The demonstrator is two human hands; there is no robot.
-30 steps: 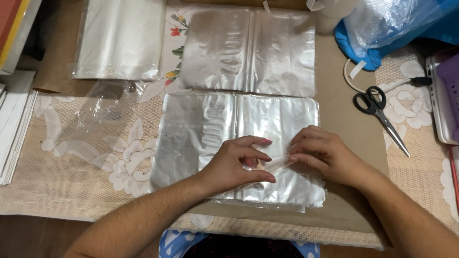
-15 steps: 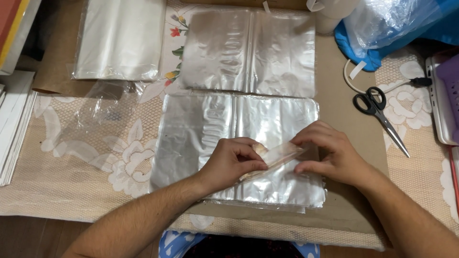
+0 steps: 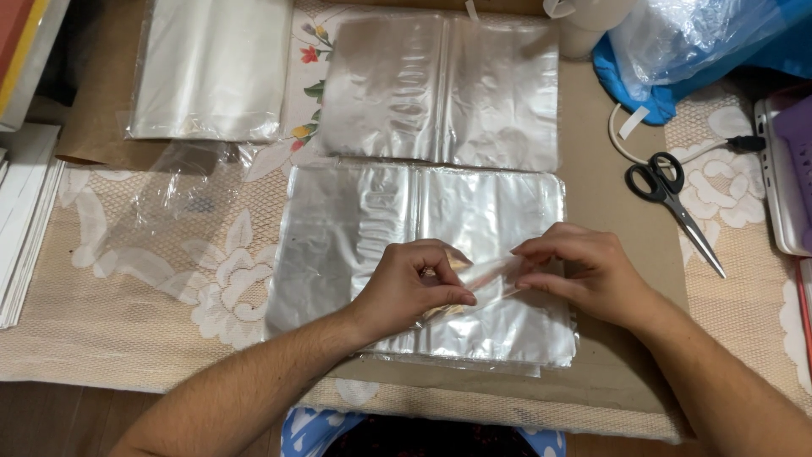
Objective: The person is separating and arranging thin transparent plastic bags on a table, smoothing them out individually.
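Our left hand (image 3: 414, 283) and right hand (image 3: 584, 275) sit close over near bag stack (image 3: 355, 245); only narrow gap between them, filled by clear strip (image 3: 482, 275). Left of stack: lace cloth (image 3: 127, 296) open, only flat clear film (image 3: 169, 199) there. Paper pile (image 3: 21, 228) walls far left edge. Right: cardboard strip (image 3: 605, 178) free, then scissors (image 3: 672, 199) and cable (image 3: 630, 148) block. Blue bag (image 3: 677, 51) and cup (image 3: 592, 21) crowd top right. Far bag stack (image 3: 440, 89) and folded bags (image 3: 211, 68) fill back.

Two bare forearms, without sleeves, reach in from the bottom of the frame. The left hand (image 3: 412, 283) and right hand (image 3: 584, 271) show no rings, watch or gloves. Between the arms, a strip of blue clothing with white shapes (image 3: 317, 427) shows.
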